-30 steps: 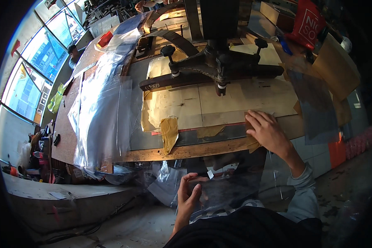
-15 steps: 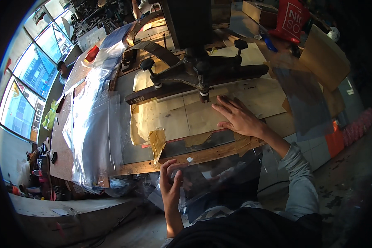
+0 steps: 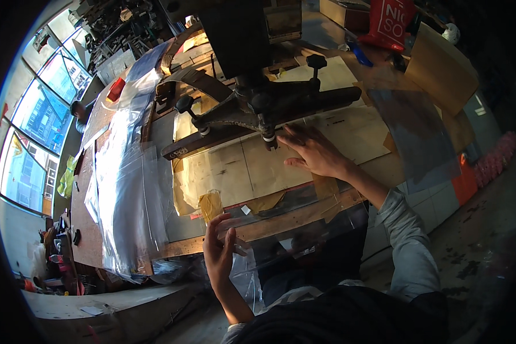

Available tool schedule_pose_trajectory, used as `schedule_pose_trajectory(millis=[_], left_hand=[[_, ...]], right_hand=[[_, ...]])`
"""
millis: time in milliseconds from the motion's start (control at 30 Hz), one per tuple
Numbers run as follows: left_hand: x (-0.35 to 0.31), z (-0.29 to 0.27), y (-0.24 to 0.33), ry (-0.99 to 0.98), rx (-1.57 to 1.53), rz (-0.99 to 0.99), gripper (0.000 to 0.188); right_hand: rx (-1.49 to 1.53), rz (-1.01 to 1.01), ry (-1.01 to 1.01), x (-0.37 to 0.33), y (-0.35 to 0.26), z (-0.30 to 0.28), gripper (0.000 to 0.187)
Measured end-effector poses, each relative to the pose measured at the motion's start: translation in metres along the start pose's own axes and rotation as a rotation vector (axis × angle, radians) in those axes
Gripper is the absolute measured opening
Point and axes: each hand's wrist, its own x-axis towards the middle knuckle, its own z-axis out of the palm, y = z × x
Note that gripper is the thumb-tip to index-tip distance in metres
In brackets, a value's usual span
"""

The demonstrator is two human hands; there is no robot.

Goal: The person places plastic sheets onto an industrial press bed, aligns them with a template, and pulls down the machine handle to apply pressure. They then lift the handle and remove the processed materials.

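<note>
My left hand is at the table's front edge, its fingers curled round the edge of a clear plastic sheet. The sheet is hard to make out and hangs across the wooden edge in front of me. A small white square shows near those fingers. My right hand reaches over the tan board, fingers spread, with nothing seen in it. Its fingertips are close to the middle bolt of a dark metal press bar; whether they touch it I cannot tell. Yellowish tape sticks to the board's front corner.
Clear plastic sheets cover the table's left side. A dark translucent sheet hangs off the right side, near an open cardboard box and a red bag. A person is by the windows at far left.
My left hand has moved a little up and left, and the white square has shifted onto the table's front area. My right hand has slid slightly forward and left, closer to the bar.
</note>
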Motion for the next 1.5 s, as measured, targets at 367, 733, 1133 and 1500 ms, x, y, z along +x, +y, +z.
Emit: schedule_pose_trajectory(millis=[367, 733, 1133, 1500], left_hand=[[0.007, -0.003, -0.004, 0.022, -0.003, -0.06, 0.029], [0.012, -0.003, -0.013, 0.029, 0.147, -0.029, 0.036], [0.017, -0.007, -0.018, 0.069, 0.133, -0.042, 0.037], [0.023, -0.001, -0.011, 0.138, 0.246, -0.011, 0.036]], right_hand=[[0.03, 0.166, -0.083, -0.004, -0.021, -0.028, 0.036], [-0.077, 0.27, -0.05, -0.036, -0.03, -0.037, 0.053], [-0.091, 0.235, 0.03, -0.029, -0.028, -0.031, 0.051], [-0.09, 0.263, 0.101, -0.026, -0.023, -0.025, 0.049]])
